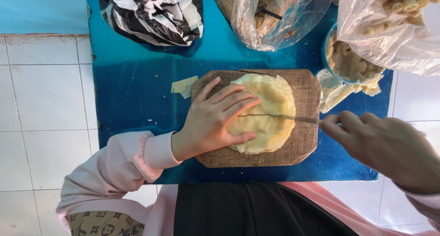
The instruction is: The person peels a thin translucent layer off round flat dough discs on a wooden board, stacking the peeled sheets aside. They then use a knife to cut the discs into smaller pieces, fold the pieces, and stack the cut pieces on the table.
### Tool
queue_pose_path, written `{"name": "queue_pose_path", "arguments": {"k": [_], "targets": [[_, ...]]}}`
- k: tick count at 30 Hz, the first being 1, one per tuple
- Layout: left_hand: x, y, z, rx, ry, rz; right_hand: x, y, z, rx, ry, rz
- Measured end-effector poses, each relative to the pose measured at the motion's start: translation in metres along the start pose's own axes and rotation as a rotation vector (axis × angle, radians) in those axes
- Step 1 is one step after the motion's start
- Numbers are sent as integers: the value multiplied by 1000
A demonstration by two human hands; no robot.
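A stack of round pale-yellow dough sheets [270,112] lies on a brown wooden cutting board [302,144]. My left hand [211,121] presses flat on the stack's left side, fingers spread. My right hand [385,144] grips the handle of a thin knife [293,118], whose blade lies across the middle of the stack, pointing left toward my left fingers.
The board sits on a small blue table [133,94] over white floor tiles. A black-and-white plastic bag [156,13], a clear bag of crumbs [275,16] and a clear bag of pasta [398,25] stand at the back. A blue bowl of filling [353,62] and dough scraps [183,85] lie nearby.
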State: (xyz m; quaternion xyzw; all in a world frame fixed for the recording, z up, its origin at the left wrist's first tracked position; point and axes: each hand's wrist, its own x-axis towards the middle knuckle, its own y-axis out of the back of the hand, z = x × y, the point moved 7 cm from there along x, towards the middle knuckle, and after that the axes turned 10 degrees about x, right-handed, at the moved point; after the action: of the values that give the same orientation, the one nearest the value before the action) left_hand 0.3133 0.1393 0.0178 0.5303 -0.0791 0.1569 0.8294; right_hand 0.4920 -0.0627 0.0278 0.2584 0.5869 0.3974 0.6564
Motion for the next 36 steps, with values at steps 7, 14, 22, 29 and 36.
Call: {"name": "queue_pose_path", "arguments": {"k": [7, 14, 22, 29, 36], "targets": [[-2, 0, 0, -11, -3, 4, -22, -14, 22, 98, -152, 53], [-5, 0, 7, -1, -23, 12, -53, -40, 27, 186, -258, 84], [4, 8, -2, -10, 70, 102, -50, -20, 4, 560, -330, 739], [22, -11, -15, 39, 163, -85, -8, 8, -35, 401, -456, 800], [21, -18, -15, 36, 93, -36, 10, 36, -47, 448, -374, 879]]}}
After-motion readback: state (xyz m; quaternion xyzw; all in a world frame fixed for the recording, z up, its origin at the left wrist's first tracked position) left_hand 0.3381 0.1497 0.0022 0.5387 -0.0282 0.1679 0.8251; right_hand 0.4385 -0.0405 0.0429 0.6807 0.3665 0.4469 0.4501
